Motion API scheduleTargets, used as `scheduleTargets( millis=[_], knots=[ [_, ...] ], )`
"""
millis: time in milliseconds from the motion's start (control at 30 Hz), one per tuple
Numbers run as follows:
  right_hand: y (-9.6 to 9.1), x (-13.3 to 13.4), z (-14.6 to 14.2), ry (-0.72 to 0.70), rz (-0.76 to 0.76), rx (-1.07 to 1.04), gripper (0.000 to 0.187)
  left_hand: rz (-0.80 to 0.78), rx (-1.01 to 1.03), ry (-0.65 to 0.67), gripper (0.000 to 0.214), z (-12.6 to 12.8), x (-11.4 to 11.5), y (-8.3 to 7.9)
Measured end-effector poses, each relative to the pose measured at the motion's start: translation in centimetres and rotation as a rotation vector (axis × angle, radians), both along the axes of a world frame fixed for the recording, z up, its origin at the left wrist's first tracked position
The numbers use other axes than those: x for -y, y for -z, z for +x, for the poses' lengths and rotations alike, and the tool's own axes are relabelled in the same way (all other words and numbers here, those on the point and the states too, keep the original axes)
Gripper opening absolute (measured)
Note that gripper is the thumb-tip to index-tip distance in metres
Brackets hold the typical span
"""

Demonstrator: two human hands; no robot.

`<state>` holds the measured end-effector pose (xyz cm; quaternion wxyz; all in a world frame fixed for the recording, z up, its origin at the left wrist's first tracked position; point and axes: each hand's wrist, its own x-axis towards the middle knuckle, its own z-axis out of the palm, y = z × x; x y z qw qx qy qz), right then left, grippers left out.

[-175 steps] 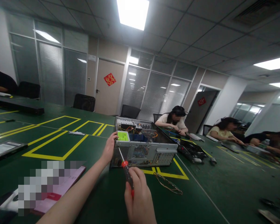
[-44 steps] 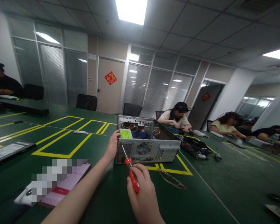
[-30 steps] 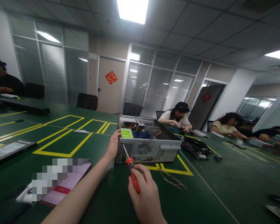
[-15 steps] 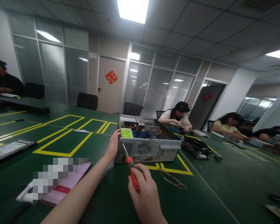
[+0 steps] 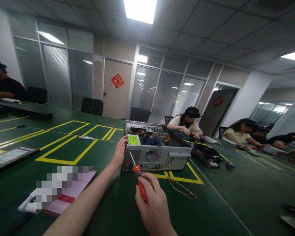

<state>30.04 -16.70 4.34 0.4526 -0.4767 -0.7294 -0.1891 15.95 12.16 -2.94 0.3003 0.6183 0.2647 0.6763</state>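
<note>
An open desktop computer case (image 5: 162,150) lies on its side, its rear panel facing me. Inside, at the left corner, sits a power supply with a yellow-green label (image 5: 133,140); cables show behind it. My left hand (image 5: 120,151) is closed on that left corner of the case, fingertips curled over the top edge beside the power supply. My right hand (image 5: 153,196) grips a red-and-black screwdriver (image 5: 142,188). Its shaft points up and away, with the tip at the rear panel just below the power supply label. Whether the tip sits in a screw, I cannot tell.
Glasses (image 5: 181,187) lie right of my right hand. At left are a phone (image 5: 70,196) and a hard drive (image 5: 13,158). Beyond the case's right side lies a black tool case (image 5: 207,155). Several people work around the green table (image 5: 108,213).
</note>
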Motion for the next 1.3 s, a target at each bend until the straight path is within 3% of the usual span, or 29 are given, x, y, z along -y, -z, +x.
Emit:
scheduleTargets(
  millis=[233,867,1100,1300],
  knots=[
    [2.5,-0.9,-0.9,0.037,0.016,-0.123,0.037,0.002,-0.006,-0.017,0.072,0.1,0.1,-0.1],
    [3.3,-1.0,-1.2,0.061,-0.06,-0.116,0.036,0.008,-0.007,-0.016,0.071,-0.1,0.2,-0.2],
    [3.8,-0.6,-1.9,0.093,-0.148,-0.095,0.065,-0.008,-0.003,-0.005,0.068,-0.2,0.1,-0.1],
    [1.1,0.1,-0.8,0.13,-0.169,-0.125,0.031,-0.001,-0.006,-0.005,0.069,-0.3,0.1,-0.1]
  ],
)
